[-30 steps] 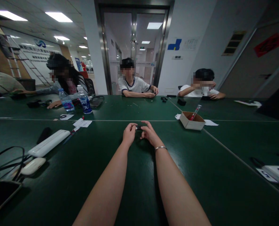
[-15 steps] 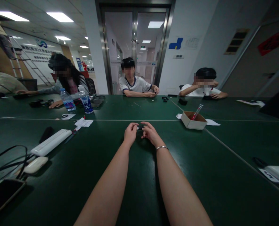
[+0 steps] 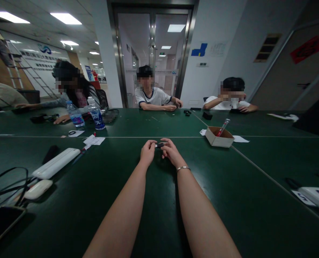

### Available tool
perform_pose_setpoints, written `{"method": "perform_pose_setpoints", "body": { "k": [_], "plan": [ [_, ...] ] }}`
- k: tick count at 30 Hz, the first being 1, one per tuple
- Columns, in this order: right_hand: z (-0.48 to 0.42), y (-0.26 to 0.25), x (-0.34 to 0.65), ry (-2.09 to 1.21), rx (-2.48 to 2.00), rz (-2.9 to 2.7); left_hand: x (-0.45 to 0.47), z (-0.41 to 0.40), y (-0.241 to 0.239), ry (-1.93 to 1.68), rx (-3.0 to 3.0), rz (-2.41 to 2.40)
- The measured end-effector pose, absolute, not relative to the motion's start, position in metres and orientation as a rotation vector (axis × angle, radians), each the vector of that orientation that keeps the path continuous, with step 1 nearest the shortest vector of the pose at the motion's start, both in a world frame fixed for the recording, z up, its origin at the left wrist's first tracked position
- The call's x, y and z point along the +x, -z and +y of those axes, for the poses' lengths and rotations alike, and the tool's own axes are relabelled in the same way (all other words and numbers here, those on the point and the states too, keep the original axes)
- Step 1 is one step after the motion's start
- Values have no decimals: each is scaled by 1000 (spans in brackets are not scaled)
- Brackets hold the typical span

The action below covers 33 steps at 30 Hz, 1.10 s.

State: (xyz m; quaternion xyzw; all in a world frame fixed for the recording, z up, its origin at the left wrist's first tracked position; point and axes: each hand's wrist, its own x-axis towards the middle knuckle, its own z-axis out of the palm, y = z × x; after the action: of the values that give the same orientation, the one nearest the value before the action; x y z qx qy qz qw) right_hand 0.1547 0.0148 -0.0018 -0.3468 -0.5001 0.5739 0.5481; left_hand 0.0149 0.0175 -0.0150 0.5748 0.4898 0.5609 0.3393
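A small black object with a silver end [image 3: 159, 145] lies level between my two hands, just above the green table [image 3: 159, 200]. It is too small in the picture to name its kind. The fingertips of my left hand [image 3: 148, 153] close on the silver end. At the black end are the bent fingers of my right hand [image 3: 171, 153], thumb and forefinger pinching it, the other fingers curled below. Both forearms reach forward across the tabletop, and a silver bracelet [image 3: 183, 168] circles my right wrist.
A cardboard box [image 3: 219, 141] holding a clear and red tube stands to the right. On the left lie a white power bank [image 3: 56, 163], a white case [image 3: 38, 189], cables and a phone [image 3: 5, 225]. Two bottles [image 3: 97, 115] stand beyond. Several people sit across the table.
The view has shifted slightly to the right. My hands stay on the small black and silver object, and more of its black part shows now.
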Motion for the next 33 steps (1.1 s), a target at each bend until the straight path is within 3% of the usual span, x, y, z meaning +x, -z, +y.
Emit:
{"method": "perform_pose_setpoints", "body": {
  "k": [33],
  "plan": [
    [17,5,156,-1404,-856,-1129,15,18,15,-1442,1496,1298]
  ]
}}
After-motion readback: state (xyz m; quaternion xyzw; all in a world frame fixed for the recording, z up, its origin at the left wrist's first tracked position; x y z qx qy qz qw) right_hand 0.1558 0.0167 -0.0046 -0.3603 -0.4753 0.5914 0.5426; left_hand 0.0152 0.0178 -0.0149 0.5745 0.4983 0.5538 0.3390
